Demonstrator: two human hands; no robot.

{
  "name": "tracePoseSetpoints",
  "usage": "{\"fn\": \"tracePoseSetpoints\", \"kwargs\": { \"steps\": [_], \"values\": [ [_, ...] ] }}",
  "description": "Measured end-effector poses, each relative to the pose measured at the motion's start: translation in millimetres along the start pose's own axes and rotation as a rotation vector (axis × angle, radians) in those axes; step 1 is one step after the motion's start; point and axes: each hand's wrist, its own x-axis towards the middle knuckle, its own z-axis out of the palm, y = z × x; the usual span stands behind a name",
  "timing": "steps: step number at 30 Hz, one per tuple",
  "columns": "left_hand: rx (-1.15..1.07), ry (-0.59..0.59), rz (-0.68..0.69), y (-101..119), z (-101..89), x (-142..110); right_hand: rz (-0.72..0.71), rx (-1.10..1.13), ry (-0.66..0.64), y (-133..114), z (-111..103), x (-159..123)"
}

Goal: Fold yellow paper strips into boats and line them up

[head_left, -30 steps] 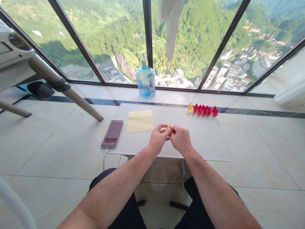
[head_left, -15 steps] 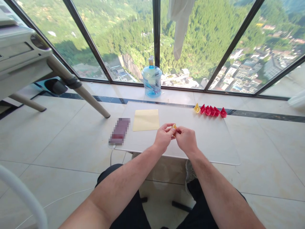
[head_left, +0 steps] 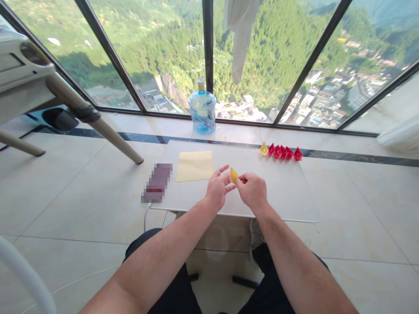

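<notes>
Fingers of our right hand [head_left: 252, 191] pinch a folded yellow paper [head_left: 233, 175] — those of our left hand [head_left: 216, 190] spread just beside it, above the white counter [head_left: 284, 192].

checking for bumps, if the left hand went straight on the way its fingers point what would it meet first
Most likely the yellow folded paper in the right hand, just ahead of the left hand, though depth is hard to judge.
</notes>
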Motion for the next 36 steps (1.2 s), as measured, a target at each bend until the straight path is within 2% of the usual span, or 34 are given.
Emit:
{"fn": "tracePoseSetpoints", "kwargs": {
  "steps": [4, 7, 11, 13, 16, 20, 36],
  "values": [
    [0.093, 0.08, -0.002, 2, -0.1, 2, 0.092, -0.196, 0.07, 26, -25, 20],
    [0.168, 0.078, -0.018, 3, 0.0, 2, 0.294, -0.333, 0.105, 62, -55, 45],
    [0.201, 0.057, -0.042, 3, 1.4, 0, 0.506, -0.399, 0.133, 117, -91, 77],
    [0.207, 0.053, -0.038, 3, 1.7, -1, 0.581, -0.437, 0.138, 139, -101, 88],
    [0.217, 0.055, -0.035, 3, 1.0, 0, 0.602, -0.478, 0.135, 161, -108, 98],
    [0.222, 0.066, -0.033, 3, -1.2, 2, 0.573, -0.477, 0.125, 172, -107, 107],
    [0.258, 0.067, -0.037, 2, -1.9, 4, 0.585, -0.496, 0.106, 183, -101, 133]
  ]
}}
